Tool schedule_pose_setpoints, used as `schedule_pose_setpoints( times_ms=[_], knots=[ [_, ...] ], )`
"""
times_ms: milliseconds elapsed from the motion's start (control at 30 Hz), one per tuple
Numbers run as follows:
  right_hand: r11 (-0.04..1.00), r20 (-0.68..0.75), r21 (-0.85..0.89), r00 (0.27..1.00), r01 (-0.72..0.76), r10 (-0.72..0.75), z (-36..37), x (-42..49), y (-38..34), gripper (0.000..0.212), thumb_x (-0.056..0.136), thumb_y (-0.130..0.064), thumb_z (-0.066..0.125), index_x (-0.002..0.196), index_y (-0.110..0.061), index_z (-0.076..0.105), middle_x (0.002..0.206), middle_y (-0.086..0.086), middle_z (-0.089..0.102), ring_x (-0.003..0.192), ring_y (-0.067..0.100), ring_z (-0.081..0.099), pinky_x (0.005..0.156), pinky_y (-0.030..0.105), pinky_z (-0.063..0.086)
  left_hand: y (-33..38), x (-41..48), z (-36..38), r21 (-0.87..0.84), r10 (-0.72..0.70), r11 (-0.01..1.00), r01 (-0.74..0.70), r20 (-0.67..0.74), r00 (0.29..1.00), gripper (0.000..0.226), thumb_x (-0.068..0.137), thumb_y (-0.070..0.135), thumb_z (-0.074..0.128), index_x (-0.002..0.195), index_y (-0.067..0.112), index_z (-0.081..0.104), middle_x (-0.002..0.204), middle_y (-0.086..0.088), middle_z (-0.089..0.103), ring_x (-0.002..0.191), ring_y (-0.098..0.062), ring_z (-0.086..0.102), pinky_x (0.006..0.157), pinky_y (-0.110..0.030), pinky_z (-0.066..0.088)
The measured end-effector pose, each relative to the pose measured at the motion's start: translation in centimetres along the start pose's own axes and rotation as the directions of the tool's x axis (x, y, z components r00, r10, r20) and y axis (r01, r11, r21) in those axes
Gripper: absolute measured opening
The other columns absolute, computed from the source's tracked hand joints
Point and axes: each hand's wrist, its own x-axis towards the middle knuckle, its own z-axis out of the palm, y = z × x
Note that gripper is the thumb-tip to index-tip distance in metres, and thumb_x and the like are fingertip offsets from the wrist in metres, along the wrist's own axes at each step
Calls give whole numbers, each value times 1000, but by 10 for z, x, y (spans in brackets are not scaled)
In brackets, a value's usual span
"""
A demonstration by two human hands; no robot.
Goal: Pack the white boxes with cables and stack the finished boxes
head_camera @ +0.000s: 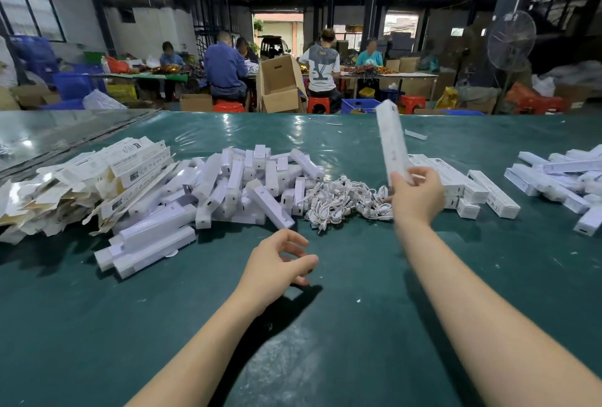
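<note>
Head view over a green table (325, 357). The right hand (415, 198) pinches the lower end of a long white box (392, 146), held upright above the table. The left hand (277, 268) hovers low, fingers loosely curled, holding nothing. A heap of white cables (345, 201) lies between a pile of unpacked boxes (234, 185) on the left and stacked finished boxes (472, 188) on the right.

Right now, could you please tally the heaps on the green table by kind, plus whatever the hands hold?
Flattened printed carton heaps: 1
White box heaps: 3
White cable heaps: 1
White box in the right hand: 1
Total: 6
</note>
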Motion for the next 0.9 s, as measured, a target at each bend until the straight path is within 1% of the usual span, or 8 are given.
schedule_pose_setpoints(
  times_ms=[167, 300, 367, 467, 567, 700, 800, 900],
  knots=[
    [966, -196, -239, 979, -99, 52, -23, 60, 10, 26, 80, -7, 59, 105, -5, 62, 109, 14, 65, 100, 34, 60, 81, 35, 46, 2, 1, 4, 21, -5, 1000, 6, -15, 1000, 12, 75, 5, 69, 78, 14, 61, 75, -5, 61, 48, -10, 55, 61, -33, 58],
    [890, 22, -444, 992, -104, 127, -34, 74, 17, 52, 83, -5, 61, 133, -9, 47, 136, 15, 46, 119, 32, 47, 95, 33, 38, 2, 2, 6, 30, 14, 999, -14, -3, 1000, 16, 75, 0, 68, 73, 14, 60, 66, -2, 56, 48, -8, 51, 50, -20, 49],
    [889, 64, -449, 989, -92, 135, -36, 67, 19, 58, 83, -4, 59, 137, -13, 40, 143, 14, 34, 119, 30, 46, 91, 29, 36, 2, 2, 6, 35, 15, 999, -15, 4, 1000, 18, 76, -2, 66, 72, 14, 59, 63, 0, 56, 49, -9, 50, 49, -19, 48],
    [941, -5, -312, 991, -131, 137, -31, 36, 19, 47, 83, -1, 53, 129, -12, 46, 139, 15, 32, 108, 30, 50, 86, 27, 36, 3, 2, 7, 39, 16, 999, -16, 10, 1000, 17, 76, -3, 65, 72, 13, 59, 64, 0, 58, 52, -12, 51, 49, -20, 48],
    [960, 48, -255, 990, -114, 130, -20, -6, 25, 36, 81, 0, 53, 117, -9, 55, 128, 17, 43, 91, 24, 47, 80, 26, 32, 3, 2, 7, 57, 25, 998, -25, 13, 1000, 16, 77, -3, 62, 71, 12, 60, 64, 0, 58, 49, -7, 51, 50, -20, 49],
    [963, 318, -254, 948, 85, 1, -14, -54, 36, 22, 77, 5, 53, 92, -9, 63, 100, 13, 63, 81, 19, 51, 70, 22, 32, 4, -1, 5, 105, 75, 992, -74, 0, 997, 22, 79, -2, 59, 68, 18, 60, 60, 4, 57, 46, -3, 49, 49, -21, 49],
    [926, 540, -305, 841, 220, -22, -18, -65, 33, 22, 76, 1, 57, 72, -20, 62, 73, -2, 63, 76, 17, 56, 64, 21, 32, 3, -2, -5, 420, 249, 883, -209, -41, 968, 24, 77, 7, 60, 65, 28, 56, 60, 16, 59, 56, -1, 54, 63, -21, 48],
    [862, 674, -372, 739, 343, -3, -21, -68, 30, 23, 77, -5, 59, 67, -26, 61, 67, -9, 61, 73, 12, 57, 63, 22, 33, 9, 0, -26, 600, 410, 759, -253, -139, 901, 15, 76, 9, 60, 74, 24, 62, 71, 14, 61, 73, -10, 59, 70, -27, 48]
  ],
)
